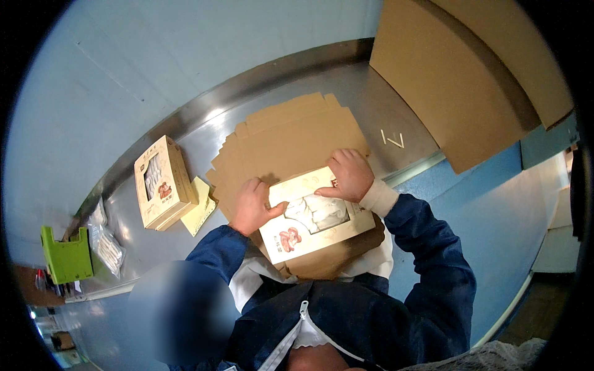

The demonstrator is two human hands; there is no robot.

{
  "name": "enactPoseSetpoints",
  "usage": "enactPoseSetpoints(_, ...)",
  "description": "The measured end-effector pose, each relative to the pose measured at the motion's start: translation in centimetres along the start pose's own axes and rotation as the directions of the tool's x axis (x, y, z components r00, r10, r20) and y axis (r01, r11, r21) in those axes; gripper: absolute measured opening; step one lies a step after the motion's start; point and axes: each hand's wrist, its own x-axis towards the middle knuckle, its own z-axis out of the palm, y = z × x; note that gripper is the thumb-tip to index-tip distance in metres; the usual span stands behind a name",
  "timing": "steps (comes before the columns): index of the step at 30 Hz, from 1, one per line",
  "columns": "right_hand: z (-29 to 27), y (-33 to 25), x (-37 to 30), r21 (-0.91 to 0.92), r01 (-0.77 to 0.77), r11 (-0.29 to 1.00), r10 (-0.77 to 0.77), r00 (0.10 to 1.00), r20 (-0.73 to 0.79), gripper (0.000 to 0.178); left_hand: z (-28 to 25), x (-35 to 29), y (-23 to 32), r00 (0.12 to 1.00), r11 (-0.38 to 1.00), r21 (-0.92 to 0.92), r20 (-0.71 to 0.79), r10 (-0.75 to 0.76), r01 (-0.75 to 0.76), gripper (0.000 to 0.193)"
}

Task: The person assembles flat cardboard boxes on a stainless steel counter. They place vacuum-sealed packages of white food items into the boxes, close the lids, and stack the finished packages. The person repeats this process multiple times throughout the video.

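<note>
The windowed box [328, 235] is held by the left hand [250, 207] and right hand [351, 178], thumbs on its face, over the near part of the flat cardboard [278, 145]. Positioning appears in hand; an even grip seems needed next.

Beyond the held box [322, 239], there is passing room over flattened cardboard [291, 136]; tall panels [448, 86] block rightward.
</note>
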Motion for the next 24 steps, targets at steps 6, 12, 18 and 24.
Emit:
enactPoseSetpoints(6, -0.1, 0.0, -0.1, -0.009, -0.039, 0.999, 0.039, 0.999, 0.008, 0.057, -0.5, 0.7, 0.3, 0.999, 0.999, -0.035, 0.051, -0.005, 0.006, 0.047)
enactPoseSetpoints(12, -0.1, 0.2, 0.3, 0.056, -0.011, 0.998, 0.009, 0.999, 0.036, 0.058, -0.7, 0.8, 0.4, 0.980, 0.995, -0.072, 0.190, -0.060, 0.075, 0.052)
enactPoseSetpoints(18, 0.9, 1.2, 1.1, 0.118, -0.047, 0.992, 0.034, 0.993, 0.110, 0.059, 0.0, 1.2, -0.7, 0.961, 0.981, -0.166, 0.270, -0.051, 0.099, 0.055)
enactPoseSetpoints(24, -1.8, -1.2, 2.2, 0.164, 0.225, 0.961, -0.247, 0.959, 0.136, 0.061, -3.2, 2.9, 0.3, 0.628, 0.750, -0.380, 0.776, -0.061, 0.542, 0.062)
